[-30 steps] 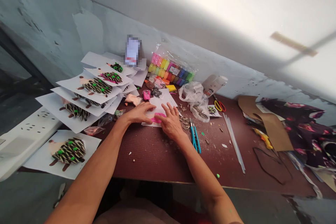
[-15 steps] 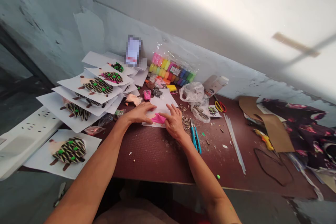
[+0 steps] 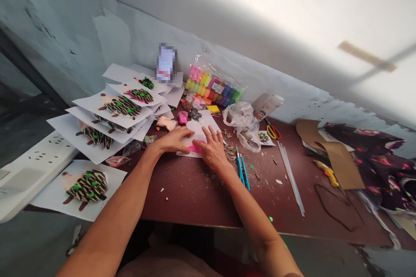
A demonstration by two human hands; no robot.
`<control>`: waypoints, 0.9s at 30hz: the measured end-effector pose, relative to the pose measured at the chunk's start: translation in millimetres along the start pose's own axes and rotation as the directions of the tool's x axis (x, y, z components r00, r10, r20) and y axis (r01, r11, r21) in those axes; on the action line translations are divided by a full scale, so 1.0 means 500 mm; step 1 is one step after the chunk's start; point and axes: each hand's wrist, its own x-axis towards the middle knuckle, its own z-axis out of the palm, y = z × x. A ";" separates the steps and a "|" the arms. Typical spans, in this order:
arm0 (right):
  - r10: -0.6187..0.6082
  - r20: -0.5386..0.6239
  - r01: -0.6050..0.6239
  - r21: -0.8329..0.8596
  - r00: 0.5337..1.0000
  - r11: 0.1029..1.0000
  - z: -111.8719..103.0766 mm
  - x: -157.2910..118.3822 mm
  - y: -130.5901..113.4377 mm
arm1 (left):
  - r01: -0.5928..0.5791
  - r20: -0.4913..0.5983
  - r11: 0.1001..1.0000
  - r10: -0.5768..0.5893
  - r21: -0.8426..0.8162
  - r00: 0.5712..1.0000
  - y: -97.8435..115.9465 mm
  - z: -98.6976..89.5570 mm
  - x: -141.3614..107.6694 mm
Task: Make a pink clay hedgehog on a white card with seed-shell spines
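Head view: right hand (image 3: pixel 212 151) presses pink modelling clay (image 3: pixel 197 149) on a white paper sheet (image 3: pixel 198 132)

The right hand is open with spread fingers and now covers more of the clay than 0.5 s ago; the clay stays on the sheet. The left hand (image 3: pixel 173 140), open and flat, rests on the sheet's left edge, gripping nothing. Sunflower seed shells (image 3: pixel 230 153) lie right of the sheet, and a bag of coloured clay (image 3: pixel 212 84) lies behind it.
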 end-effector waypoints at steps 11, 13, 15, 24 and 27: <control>0.050 0.079 -0.054 0.046 0.996 0.998 -0.005 0.025 0.002 | 0.002 0.019 1.000 -0.002 0.010 1.000 0.006 -0.004 -0.001; 0.017 0.083 -0.020 0.028 0.996 0.999 -0.005 0.028 0.006 | 0.007 0.032 1.000 -0.008 0.020 0.999 0.007 -0.005 -0.001; -0.010 0.094 0.008 0.018 0.995 1.000 -0.007 0.028 0.010 | 0.010 0.035 1.000 -0.011 0.024 0.999 0.007 -0.006 -0.001; 0.021 0.079 -0.018 -0.046 0.997 0.999 -0.014 -0.009 0.011 | 0.012 0.040 0.999 -0.014 0.048 0.999 0.001 -0.004 0.001; 0.008 0.065 -0.003 -0.074 0.998 0.997 -0.012 -0.017 0.007 | 0.016 0.046 0.999 -0.019 0.049 0.999 0.001 -0.005 0.001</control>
